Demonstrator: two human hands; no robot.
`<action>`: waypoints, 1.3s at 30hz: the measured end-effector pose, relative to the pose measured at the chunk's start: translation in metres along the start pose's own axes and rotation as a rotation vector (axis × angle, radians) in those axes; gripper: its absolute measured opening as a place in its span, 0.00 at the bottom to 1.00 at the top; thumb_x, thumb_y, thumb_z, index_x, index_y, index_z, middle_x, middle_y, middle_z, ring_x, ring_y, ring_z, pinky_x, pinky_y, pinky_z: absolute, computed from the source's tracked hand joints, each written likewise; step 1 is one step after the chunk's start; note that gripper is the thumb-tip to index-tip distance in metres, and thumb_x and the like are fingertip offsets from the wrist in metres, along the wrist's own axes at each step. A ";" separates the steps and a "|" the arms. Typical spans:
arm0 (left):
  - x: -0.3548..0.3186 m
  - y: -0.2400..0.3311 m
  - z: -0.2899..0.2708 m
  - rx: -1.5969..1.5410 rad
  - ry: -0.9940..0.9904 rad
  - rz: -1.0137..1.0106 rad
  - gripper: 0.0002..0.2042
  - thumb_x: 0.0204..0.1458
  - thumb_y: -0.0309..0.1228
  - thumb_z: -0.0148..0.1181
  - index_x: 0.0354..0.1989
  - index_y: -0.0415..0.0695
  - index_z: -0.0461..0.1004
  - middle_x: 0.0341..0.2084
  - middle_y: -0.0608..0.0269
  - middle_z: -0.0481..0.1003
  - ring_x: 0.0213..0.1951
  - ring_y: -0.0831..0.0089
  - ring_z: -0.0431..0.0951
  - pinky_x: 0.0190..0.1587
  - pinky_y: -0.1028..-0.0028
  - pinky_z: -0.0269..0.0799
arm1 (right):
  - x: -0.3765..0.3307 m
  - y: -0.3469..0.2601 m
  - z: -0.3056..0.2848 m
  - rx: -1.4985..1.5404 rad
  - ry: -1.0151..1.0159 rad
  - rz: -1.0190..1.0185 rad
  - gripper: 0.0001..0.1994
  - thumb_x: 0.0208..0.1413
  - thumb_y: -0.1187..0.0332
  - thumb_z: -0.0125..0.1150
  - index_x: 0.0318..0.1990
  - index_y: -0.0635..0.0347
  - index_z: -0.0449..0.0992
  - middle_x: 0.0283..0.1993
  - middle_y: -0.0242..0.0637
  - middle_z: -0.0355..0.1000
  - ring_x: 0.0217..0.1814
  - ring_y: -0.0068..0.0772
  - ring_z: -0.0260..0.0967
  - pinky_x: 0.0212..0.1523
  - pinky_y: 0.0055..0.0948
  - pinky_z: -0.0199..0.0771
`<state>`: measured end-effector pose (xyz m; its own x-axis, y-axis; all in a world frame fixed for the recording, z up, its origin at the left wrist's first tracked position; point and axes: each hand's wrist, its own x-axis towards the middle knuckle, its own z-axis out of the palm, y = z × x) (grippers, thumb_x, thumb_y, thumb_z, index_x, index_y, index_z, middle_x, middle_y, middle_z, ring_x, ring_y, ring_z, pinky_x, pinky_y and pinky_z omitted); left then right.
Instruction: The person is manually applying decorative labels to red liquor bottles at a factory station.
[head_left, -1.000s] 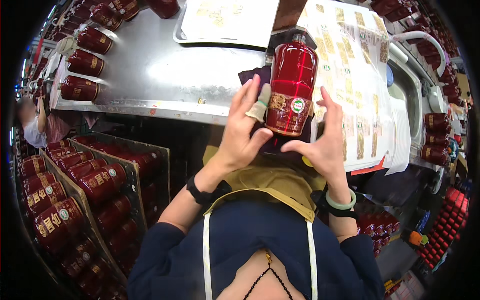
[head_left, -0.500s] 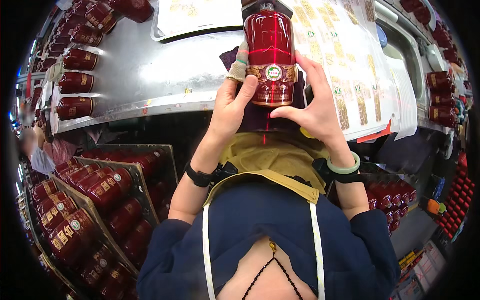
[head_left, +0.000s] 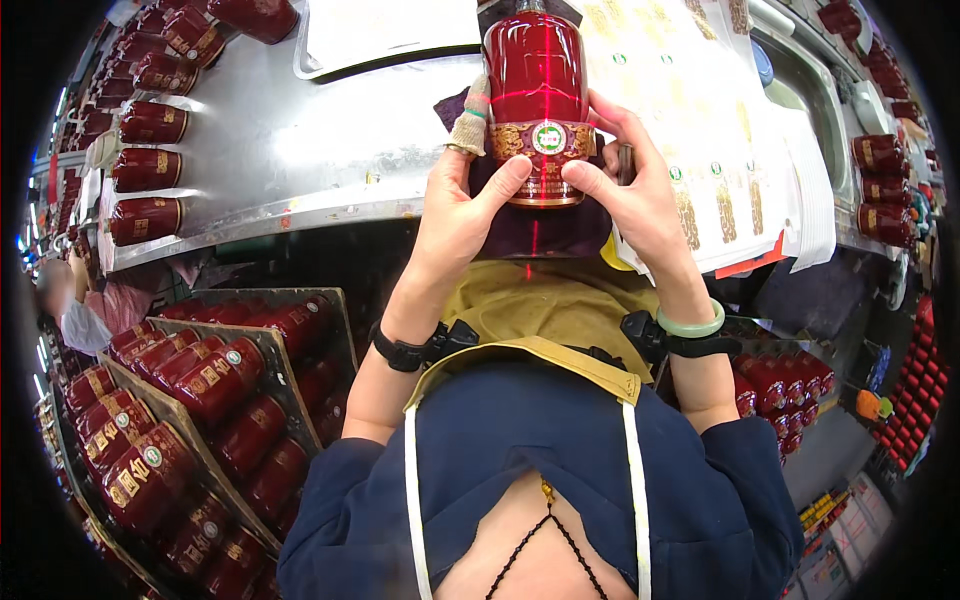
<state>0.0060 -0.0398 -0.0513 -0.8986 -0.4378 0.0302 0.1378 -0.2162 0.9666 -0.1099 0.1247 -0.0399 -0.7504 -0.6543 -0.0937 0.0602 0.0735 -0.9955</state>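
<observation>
A dark red glossy bottle [head_left: 537, 75] lies in front of me, its neck pointing away and its base toward me. Around its lower part runs a patterned gold band [head_left: 510, 138] with a round green-and-white emblem. Red laser lines cross the bottle. My left hand [head_left: 462, 195] grips its left side, thumb on the front near the base; a cloth finger cover [head_left: 470, 122] is on one finger. My right hand [head_left: 635, 185] grips the right side, thumb on the front below the band. Beneath the bottle is a dark cloth [head_left: 520, 235].
Backed sheets of gold decals [head_left: 685, 110] lie at the right of the metal table [head_left: 330, 140]. A white tray [head_left: 390, 25] is at the back. Several red bottles [head_left: 150, 170] stand along the left edge. Crates of bottles [head_left: 215, 385] are below left, and more bottles [head_left: 785, 385] below right.
My right thumb has moved from beside the base up onto the bottle's front. The bottle has shifted slightly away from me. My left hand keeps its hold.
</observation>
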 end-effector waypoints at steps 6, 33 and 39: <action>-0.005 -0.004 -0.002 0.220 0.064 0.087 0.38 0.62 0.30 0.65 0.76 0.32 0.53 0.75 0.44 0.56 0.77 0.59 0.54 0.76 0.63 0.46 | 0.003 0.002 -0.006 -0.025 0.022 0.009 0.34 0.59 0.63 0.74 0.71 0.57 0.69 0.58 0.31 0.73 0.33 0.11 0.50 0.38 0.15 0.61; -0.010 -0.015 -0.006 0.898 0.032 0.596 0.40 0.45 0.26 0.77 0.69 0.35 0.67 0.67 0.44 0.68 0.66 0.48 0.70 0.67 0.58 0.68 | 0.011 -0.009 -0.004 0.023 0.087 0.115 0.33 0.56 0.58 0.76 0.65 0.65 0.71 0.40 0.26 0.68 0.37 0.14 0.59 0.40 0.18 0.65; -0.012 -0.018 -0.008 0.863 0.044 0.541 0.39 0.47 0.27 0.77 0.69 0.33 0.66 0.68 0.42 0.67 0.67 0.46 0.70 0.68 0.57 0.66 | 0.011 -0.007 -0.003 0.087 0.047 0.177 0.34 0.55 0.57 0.77 0.65 0.65 0.71 0.37 0.22 0.62 0.38 0.14 0.58 0.42 0.17 0.64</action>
<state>0.0180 -0.0376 -0.0714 -0.7865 -0.3254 0.5250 0.1577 0.7160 0.6801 -0.1207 0.1197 -0.0337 -0.7527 -0.6010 -0.2689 0.2496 0.1175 -0.9612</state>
